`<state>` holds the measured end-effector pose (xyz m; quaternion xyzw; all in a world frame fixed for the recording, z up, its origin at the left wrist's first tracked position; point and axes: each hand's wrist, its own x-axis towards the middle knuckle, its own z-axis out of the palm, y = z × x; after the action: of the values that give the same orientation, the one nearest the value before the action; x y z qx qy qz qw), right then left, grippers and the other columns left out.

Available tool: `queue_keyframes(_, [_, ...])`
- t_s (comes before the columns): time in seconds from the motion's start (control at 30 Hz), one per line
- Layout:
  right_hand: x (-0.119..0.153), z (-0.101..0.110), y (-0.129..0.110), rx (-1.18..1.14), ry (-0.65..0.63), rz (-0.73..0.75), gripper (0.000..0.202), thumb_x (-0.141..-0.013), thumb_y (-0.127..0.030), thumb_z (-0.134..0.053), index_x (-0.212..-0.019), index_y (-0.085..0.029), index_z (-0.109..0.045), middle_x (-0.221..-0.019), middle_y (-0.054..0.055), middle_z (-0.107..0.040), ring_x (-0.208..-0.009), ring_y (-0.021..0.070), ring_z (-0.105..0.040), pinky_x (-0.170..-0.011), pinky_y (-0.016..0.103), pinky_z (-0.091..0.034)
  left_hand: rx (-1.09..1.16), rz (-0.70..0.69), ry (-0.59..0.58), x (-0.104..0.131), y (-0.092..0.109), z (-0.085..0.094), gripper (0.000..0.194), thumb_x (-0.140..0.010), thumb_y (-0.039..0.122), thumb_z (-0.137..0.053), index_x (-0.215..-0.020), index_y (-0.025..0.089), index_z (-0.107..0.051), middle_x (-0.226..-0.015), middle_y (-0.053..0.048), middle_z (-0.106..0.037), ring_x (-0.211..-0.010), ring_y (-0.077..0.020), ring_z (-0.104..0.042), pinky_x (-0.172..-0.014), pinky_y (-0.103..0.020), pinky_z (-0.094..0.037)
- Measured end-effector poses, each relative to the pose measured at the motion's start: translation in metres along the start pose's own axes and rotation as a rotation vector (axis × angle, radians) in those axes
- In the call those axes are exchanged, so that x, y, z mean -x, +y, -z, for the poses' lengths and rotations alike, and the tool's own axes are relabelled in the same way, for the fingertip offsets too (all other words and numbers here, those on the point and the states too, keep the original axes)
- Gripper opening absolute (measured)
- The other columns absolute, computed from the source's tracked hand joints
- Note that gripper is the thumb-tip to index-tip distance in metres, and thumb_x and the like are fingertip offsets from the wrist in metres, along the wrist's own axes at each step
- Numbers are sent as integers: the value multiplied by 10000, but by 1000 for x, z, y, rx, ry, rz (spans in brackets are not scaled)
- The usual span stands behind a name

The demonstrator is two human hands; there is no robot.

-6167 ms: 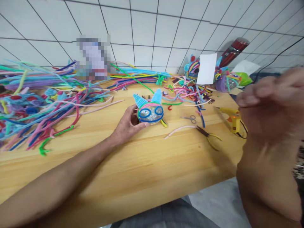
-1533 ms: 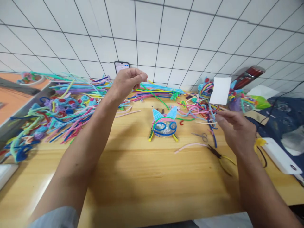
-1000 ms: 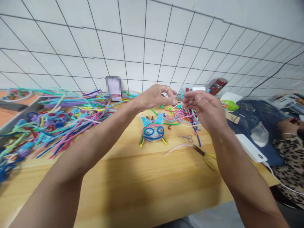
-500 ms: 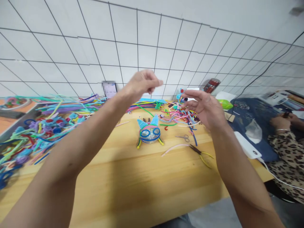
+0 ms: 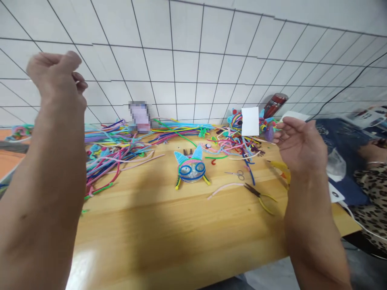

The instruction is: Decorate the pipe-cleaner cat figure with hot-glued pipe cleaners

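Note:
My left hand (image 5: pixel 57 76) is raised at the far left in front of the tiled wall, fingers curled closed; anything inside them is hidden. On the right, my right hand (image 5: pixel 302 141) hovers above the table, palm partly showing and fingers loosely bent and apart, with nothing visible in it. Between my forearms a cat-like figure (image 5: pixel 191 171) sits on the table, with blue pointed ears, blue rings like glasses, a clear body and yellow-tipped legs. Neither hand touches it. Small scissors (image 5: pixel 238 175), a pale pink pipe cleaner (image 5: pixel 226 187) and yellow-handled pliers (image 5: pixel 260 197) lie right of it.
Pipe cleaners (image 5: pixel 111 161) are heaped on the left and back of the wooden table (image 5: pixel 181 233). A phone (image 5: pixel 140 117) leans on the wall. A white card (image 5: pixel 250 121) and a red flask (image 5: pixel 275 104) stand at back right. A co-worker's patterned sleeve (image 5: pixel 370 185) is at far right.
My left hand has swung from the middle far out to the left and up. My right hand has moved somewhat right, and the view has shifted slightly. The cat-like figure stays in place.

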<state>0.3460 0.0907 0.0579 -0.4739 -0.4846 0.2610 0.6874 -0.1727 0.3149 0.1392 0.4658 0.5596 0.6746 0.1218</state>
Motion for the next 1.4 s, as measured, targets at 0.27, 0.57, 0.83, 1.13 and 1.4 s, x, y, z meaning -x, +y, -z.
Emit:
queue_keyframes(0.27, [-3, -15, 13, 99, -72, -18, 343, -799, -584, -786, -973, -289, -801, -891, 84, -751, -713, 228, -660, -660, 381, -550, -6, -84, -611, 74, -18, -38, 325, -932, 523, -650, -760, 252, -697, -792, 24, -783, -552, -106, -450, -563, -311, -435])
queue_keyframes(0.57, [6, -26, 23, 119, -162, -169, 530, -717, -660, -897, -1025, -236, -812, -892, 83, -777, -712, 203, -692, -660, 346, -566, -377, -82, -856, 89, -40, -59, 289, -749, 452, -849, -905, 213, -801, -743, -30, -759, -660, -188, -644, -633, -305, -484])
queue_keyframes(0.83, [10, -47, 17, 94, -259, -177, 485, -798, -656, -887, -1025, -232, -824, -931, 75, -787, -765, 180, -696, -701, 313, -566, -253, -117, -918, 101, 3, -63, 109, -766, 271, -788, -844, 195, -784, -783, -37, -750, -637, -154, -646, -578, -268, -464])
queue_keyframes(1.13, [-9, -132, -23, 359, -754, 121, 650, -935, -839, -628, -845, -207, -753, -794, 21, -680, -761, 164, -649, -664, 284, -525, -68, -667, -1383, 190, 101, -92, 339, -812, 255, -827, -1127, 176, -730, -1141, -36, -770, -1057, -230, -734, -872, -296, -530])
queue_keyframes(1.4, [23, -99, -77, 446, -592, 190, 472, -1027, -674, -645, -1277, -300, -788, -1245, 39, -794, -1178, 273, -732, -1000, 435, -593, -32, -455, -1250, 150, 76, -70, 202, -853, 252, -792, -702, 169, -687, -600, 23, -602, -650, -132, -609, -636, -266, -391])
